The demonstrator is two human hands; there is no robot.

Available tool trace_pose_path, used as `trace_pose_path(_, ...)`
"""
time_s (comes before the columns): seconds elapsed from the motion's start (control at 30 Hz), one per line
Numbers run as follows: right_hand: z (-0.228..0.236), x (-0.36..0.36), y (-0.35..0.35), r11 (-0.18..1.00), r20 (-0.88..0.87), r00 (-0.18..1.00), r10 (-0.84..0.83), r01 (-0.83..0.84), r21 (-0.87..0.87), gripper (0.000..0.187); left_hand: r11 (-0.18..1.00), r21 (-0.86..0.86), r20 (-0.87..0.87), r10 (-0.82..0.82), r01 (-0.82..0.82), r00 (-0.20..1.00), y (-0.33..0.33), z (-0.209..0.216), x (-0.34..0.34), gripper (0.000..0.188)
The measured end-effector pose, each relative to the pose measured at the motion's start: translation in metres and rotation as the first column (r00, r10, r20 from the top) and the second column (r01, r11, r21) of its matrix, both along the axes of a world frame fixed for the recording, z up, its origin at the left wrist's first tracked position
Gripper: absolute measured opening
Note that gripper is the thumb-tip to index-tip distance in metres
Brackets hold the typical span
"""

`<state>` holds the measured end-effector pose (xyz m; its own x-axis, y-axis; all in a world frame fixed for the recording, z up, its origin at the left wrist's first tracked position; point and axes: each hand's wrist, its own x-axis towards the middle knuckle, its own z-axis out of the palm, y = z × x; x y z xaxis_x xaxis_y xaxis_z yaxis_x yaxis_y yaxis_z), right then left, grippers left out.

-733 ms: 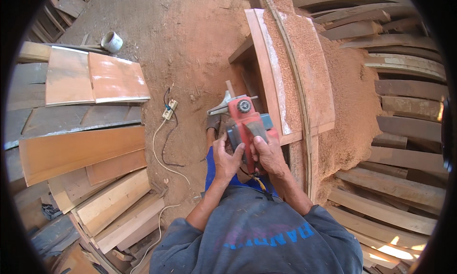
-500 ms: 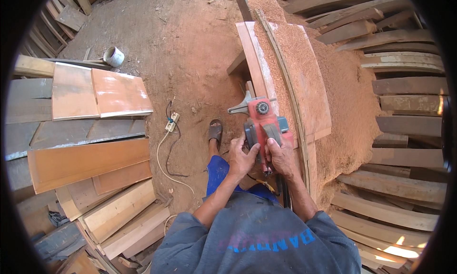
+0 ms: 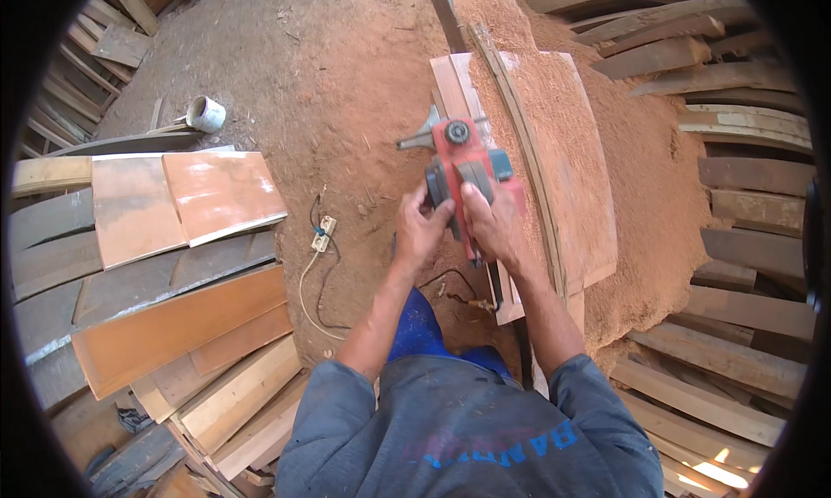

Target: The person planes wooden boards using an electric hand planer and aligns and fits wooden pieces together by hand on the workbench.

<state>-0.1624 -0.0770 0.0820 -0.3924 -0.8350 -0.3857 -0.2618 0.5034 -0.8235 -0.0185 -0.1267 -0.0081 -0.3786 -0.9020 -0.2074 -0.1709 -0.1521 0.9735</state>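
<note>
A red electric hand planer (image 3: 454, 158), with a dark knob on top and a grey fence jutting out to the left, rests on a long reddish board (image 3: 448, 76). My right hand (image 3: 493, 224) is wrapped round its rear handle. On the planer's left side, my left hand (image 3: 421, 230) grips a dark part of the body. The board's near end (image 3: 511, 313) shows behind the tool, close to my right forearm. Alongside the board runs a narrow wooden strip (image 3: 530, 152). The planer's underside is hidden.
Wide panels (image 3: 589, 195) under shavings lie right of the strip, with a sawdust heap (image 3: 658, 230) beyond. Curved timbers (image 3: 753, 208) are stacked at the far right. Boards (image 3: 186, 316) are piled at left. A power strip (image 3: 322, 235) with cords and a white bucket (image 3: 206, 115) sit on the ground.
Both hands have pushed the planer forward along the board, away from my body. The board's near end has come into view behind it. My view has shifted slightly.
</note>
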Motion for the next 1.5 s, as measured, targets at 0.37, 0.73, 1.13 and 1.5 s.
trace_pose_path(0.37, 0.006, -0.033, -0.153, 0.977, 0.069, 0.997, 0.031, -0.015, -0.215, 0.051, 0.991, 0.086, -0.212, -0.086, 0.106, 0.973, -0.172, 0.02, -0.031, 0.037)
trace_pose_path(0.73, -0.024, 0.083, 0.034, 0.985, 0.326, 0.93, 0.168, -0.168, -0.029, 0.052, 0.957, 0.261, 0.098, 0.106, -0.128, 0.99, 0.048, 0.005, 0.125, 0.049)
trace_pose_path(1.13, -0.126, 0.098, 0.135, 0.966, 0.198, 0.979, 0.041, -0.09, 0.244, 0.044, 0.976, 0.162, 0.09, 0.135, -0.148, 0.987, 0.107, -0.062, 0.092, 0.043)
trace_pose_path(1.5, -0.159, 0.093, 0.191, 0.94, 0.227, 0.969, -0.093, 0.01, 0.342, 0.064, 0.991, 0.127, 0.193, -0.067, 0.043, 0.979, 0.033, -0.062, -0.088, 0.057)
